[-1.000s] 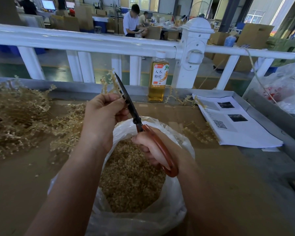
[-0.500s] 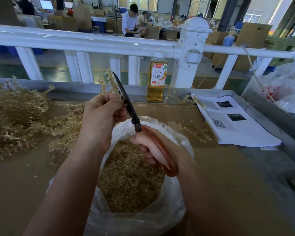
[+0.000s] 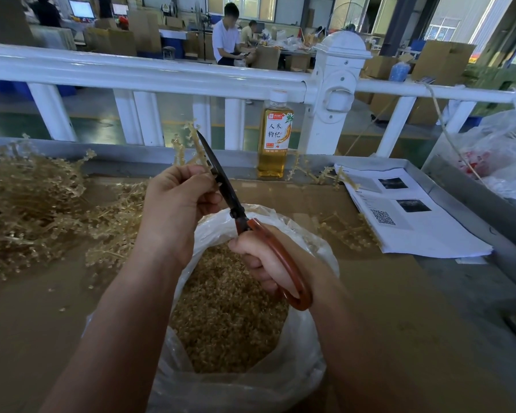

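White railing [image 3: 161, 71] crosses the upper frame behind a brown bench [image 3: 42, 323]. One clear bag [image 3: 236, 391] of tan bits sits at centre, one bottle [image 3: 274, 138] stands above it, one stack of printed sheets [image 3: 423, 234] lies at right, and one heap of tan sprigs [image 3: 27, 204] fills the left. Above the bag, the left hand [image 3: 176, 204], curled, pinches one sprig [image 3: 191, 134] upright. The right hand [image 3: 259, 257] grips the orange handles of one pair of scissors [image 3: 222, 181], whose blade slants to the upper left against that sprig.

Left hand [image 3: 176, 201] curled, gripping; right hand [image 3: 262, 260] curled, lower.
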A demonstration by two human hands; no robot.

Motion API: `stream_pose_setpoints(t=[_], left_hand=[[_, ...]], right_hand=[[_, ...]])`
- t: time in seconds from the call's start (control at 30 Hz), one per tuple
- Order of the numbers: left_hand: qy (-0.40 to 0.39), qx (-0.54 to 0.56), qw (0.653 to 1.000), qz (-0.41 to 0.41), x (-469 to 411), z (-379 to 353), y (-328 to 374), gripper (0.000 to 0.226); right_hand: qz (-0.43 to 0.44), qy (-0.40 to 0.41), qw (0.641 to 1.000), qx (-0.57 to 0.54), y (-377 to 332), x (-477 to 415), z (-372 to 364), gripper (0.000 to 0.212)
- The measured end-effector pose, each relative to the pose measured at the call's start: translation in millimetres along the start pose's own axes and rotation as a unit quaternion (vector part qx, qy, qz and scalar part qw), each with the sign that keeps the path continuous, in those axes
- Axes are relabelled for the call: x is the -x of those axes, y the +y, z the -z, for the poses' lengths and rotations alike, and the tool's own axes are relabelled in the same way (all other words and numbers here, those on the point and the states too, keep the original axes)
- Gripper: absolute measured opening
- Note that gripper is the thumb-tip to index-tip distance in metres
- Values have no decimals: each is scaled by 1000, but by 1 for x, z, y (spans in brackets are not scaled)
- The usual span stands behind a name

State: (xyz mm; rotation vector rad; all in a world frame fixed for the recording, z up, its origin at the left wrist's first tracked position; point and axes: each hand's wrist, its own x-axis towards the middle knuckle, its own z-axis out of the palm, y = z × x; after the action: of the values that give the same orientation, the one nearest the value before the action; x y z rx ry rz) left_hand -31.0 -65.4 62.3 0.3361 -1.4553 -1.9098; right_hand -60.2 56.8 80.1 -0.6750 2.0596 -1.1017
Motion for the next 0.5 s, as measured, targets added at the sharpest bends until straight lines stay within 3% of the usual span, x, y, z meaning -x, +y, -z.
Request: stream_pose_setpoints(t=[0.27, 0.37, 0.5], left_hand=[[12, 11, 1000, -4, 1, 0, 1, 21], [27, 0, 1000, -8, 1, 2, 0, 21], [35, 4, 999, -7, 1, 2, 2, 21]], right_hand=[[-34, -20, 999, -5, -3, -1, 1, 33], [-43, -24, 997, -54, -4, -2, 2, 32], [-20, 0, 999, 39, 1, -10, 1, 27]])
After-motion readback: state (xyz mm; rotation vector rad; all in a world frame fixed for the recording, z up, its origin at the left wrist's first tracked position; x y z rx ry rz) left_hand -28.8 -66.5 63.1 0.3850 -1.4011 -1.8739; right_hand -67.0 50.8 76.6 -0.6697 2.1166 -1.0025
